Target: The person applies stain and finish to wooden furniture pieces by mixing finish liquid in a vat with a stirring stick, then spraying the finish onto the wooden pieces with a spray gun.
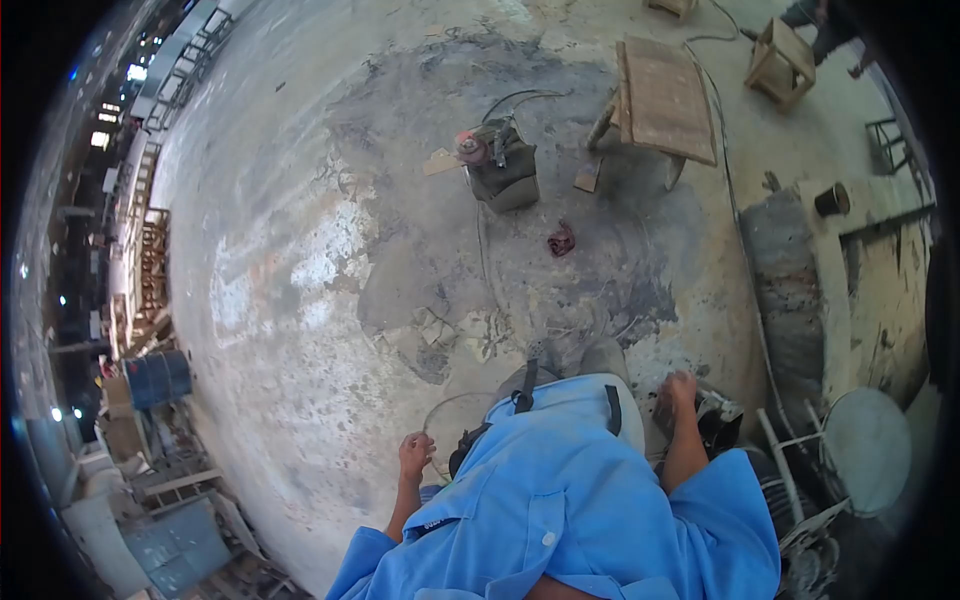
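Note:
My left hand (415, 455) hangs beside my body at the left, its fingers loosely bent and apart, with nothing visible in it. At the other side, my right hand (680, 390) is near a dark metal machine part (718, 420); its fingers are blurred, and I cannot make out whether they hold anything. A dark box-shaped block (505, 182) stands on the floor ahead, with a power tool (474, 148) with a reddish end lying on top. Between the block and my feet lies a crumpled dark red cloth (561, 239).
A wooden table (670, 98) stands ahead on the right, with a wooden stool (780, 65) beyond it and a person's legs (835, 35) nearby. A cable runs along the right floor. A round-topped stand (868, 450) is at the right; a blue drum (158, 380) is at the left.

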{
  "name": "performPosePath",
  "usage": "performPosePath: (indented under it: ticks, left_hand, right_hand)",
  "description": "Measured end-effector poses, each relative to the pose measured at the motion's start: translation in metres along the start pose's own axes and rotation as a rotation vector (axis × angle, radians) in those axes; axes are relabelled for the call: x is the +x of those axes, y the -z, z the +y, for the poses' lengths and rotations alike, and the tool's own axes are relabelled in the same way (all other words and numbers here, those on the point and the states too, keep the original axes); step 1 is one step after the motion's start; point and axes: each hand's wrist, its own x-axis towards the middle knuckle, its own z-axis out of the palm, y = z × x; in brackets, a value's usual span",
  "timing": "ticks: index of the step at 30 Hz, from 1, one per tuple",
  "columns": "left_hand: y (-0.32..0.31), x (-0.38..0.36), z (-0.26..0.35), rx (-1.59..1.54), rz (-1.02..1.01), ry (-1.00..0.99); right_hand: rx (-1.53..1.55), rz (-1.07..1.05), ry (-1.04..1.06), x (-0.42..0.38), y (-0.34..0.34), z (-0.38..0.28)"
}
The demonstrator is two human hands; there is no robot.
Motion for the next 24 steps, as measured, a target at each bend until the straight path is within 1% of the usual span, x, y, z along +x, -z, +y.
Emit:
performPosePath:
  ticks: [1, 3, 5, 7, 9, 11, 14, 15, 16, 17, 18, 20, 21, 23, 24]
  left_hand:
    - [-0.005, 0.004, -0.002, -0.045, -0.004, 0.021]
    - [-0.012, 0.013, -0.006, -0.122, -0.003, 0.061]
    - [-0.026, 0.016, 0.001, -0.159, 0.011, 0.105]
    - [-0.036, 0.02, 0.009, -0.203, 0.014, 0.146]
    - [-0.053, 0.03, 0.014, -0.272, 0.008, 0.175]
    - [-0.076, 0.032, 0.03, -0.352, 0.069, 0.23]
    - [-0.117, 0.032, 0.063, -0.437, 0.179, 0.296]
    - [-0.136, 0.037, 0.083, -0.467, 0.219, 0.311]
    - [-0.151, 0.031, 0.113, -0.488, 0.218, 0.377]
    - [-0.168, 0.017, 0.139, -0.459, 0.179, 0.363]
    - [-0.183, 0.002, 0.17, -0.42, 0.14, 0.356]
    - [-0.209, -0.016, 0.228, -0.304, 0.07, 0.344]
    - [-0.217, -0.029, 0.265, -0.285, 0.09, 0.379]
    - [-0.229, -0.049, 0.271, -0.432, 0.183, 0.407]
    - [-0.232, -0.063, 0.273, -0.431, 0.216, 0.448]
  right_hand:
    - [-0.075, 0.01, 0.078, 0.002, -0.022, -0.044]
    - [-0.186, -0.082, 0.309, 0.03, -0.057, -0.113]
    - [-0.366, -0.196, 0.51, 0.068, -0.089, -0.173]
    - [-0.499, -0.23, 0.651, 0.07, -0.133, -0.242]
    - [-0.579, -0.228, 0.948, 0.093, -0.186, -0.288]
    - [-0.747, -0.274, 0.9, 0.085, -0.242, -0.346]
    - [-1.0, -0.44, 0.94, 0.074, -0.328, -0.426]
    - [-1.09, -0.468, 1.014, 0.089, -0.361, -0.451]
    - [-1.178, -0.497, 1.075, 0.104, -0.391, -0.467]
    - [-1.274, -0.534, 1.114, 0.116, -0.409, -0.474]
    - [-1.32, -0.605, 1.062, 0.118, -0.425, -0.483]
    - [-1.388, -0.724, 1.002, 0.123, -0.474, -0.529]
    - [-1.435, -0.739, 1.029, 0.126, -0.494, -0.546]
    - [-1.532, -0.786, 1.079, 0.133, -0.526, -0.566]
    - [-1.59, -0.811, 1.08, 0.14, -0.54, -0.573]
